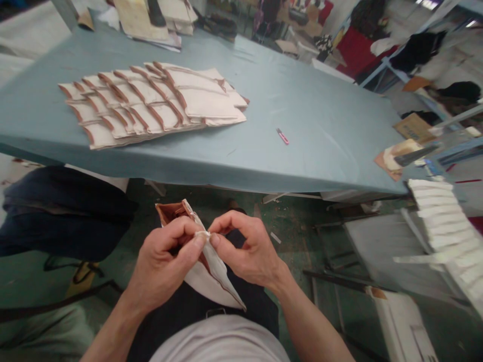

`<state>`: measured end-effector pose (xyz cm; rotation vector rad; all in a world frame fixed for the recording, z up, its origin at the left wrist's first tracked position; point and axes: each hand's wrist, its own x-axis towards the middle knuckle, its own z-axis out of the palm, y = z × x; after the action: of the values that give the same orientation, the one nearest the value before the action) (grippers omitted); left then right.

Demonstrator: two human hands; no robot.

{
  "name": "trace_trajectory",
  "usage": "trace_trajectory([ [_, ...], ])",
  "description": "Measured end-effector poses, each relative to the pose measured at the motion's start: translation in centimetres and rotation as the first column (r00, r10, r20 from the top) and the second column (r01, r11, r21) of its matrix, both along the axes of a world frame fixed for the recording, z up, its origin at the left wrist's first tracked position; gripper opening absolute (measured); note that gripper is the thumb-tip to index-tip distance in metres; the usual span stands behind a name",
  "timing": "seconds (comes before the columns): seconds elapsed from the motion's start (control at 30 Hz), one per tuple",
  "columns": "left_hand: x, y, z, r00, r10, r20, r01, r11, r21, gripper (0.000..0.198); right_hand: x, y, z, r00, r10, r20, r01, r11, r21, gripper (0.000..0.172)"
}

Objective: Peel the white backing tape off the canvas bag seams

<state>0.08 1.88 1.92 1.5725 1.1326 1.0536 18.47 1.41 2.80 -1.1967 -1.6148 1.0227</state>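
Over my lap, in front of the table edge, I hold a cream fabric pouch (202, 281) with a brown lining showing at its open end. My left hand (166, 264) pinches the pouch's edge between thumb and forefinger. Close beside it, thumb and forefinger of my right hand (245, 246) are pinched together at the same spot on the edge. The fingertips of both hands nearly touch. Whether a thread or other small thing is between the right fingertips is too small to make out. The pouch's pointed lower end hangs toward my waist.
A blue-covered table (264, 156) stands ahead. Overlapping rows of similar cream pouches (151, 103) lie on its left half. Pink-handled thread snips (282, 136) rest near the middle. Dark cloth (64, 211) hangs at left; a stack of white pieces (441, 216) is at right.
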Motion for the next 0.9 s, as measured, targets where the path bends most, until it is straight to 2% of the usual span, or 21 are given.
trace_trajectory([
  [0.23, 0.0, 0.1, -0.1, 1.0, -0.004, -0.001, 0.004, 1.0, -0.013, 0.025, 0.0, 0.2, -0.2, 0.998, 0.017, 0.068, -0.02, 0.999, 0.035, 0.014],
  [0.43, 0.2, -0.2, -0.4, 1.0, 0.005, -0.01, -0.005, 1.0, -0.003, 0.027, -0.6, 0.1, -0.7, 0.985, -0.123, 0.122, 0.103, 0.982, 0.158, 0.013],
  [0.63, 0.6, -0.7, -1.0, 0.994, 0.092, -0.063, -0.089, 0.995, 0.037, 0.028, -1.5, 0.1, -1.4, 0.964, -0.231, 0.127, 0.204, 0.959, 0.198, 0.01],
  [0.77, 1.3, -1.2, -1.4, 0.974, 0.192, -0.119, -0.169, 0.969, 0.181, 0.025, -2.7, -0.2, -1.6, 0.952, -0.302, 0.058, 0.295, 0.95, 0.107, 0.006],
  [0.9, 1.4, -2.2, -1.5, 0.941, 0.29, -0.174, -0.209, 0.904, 0.373, 0.02, -3.2, 0.0, -2.1, 0.943, -0.332, -0.035, 0.33, 0.942, -0.053, 0.006],
])
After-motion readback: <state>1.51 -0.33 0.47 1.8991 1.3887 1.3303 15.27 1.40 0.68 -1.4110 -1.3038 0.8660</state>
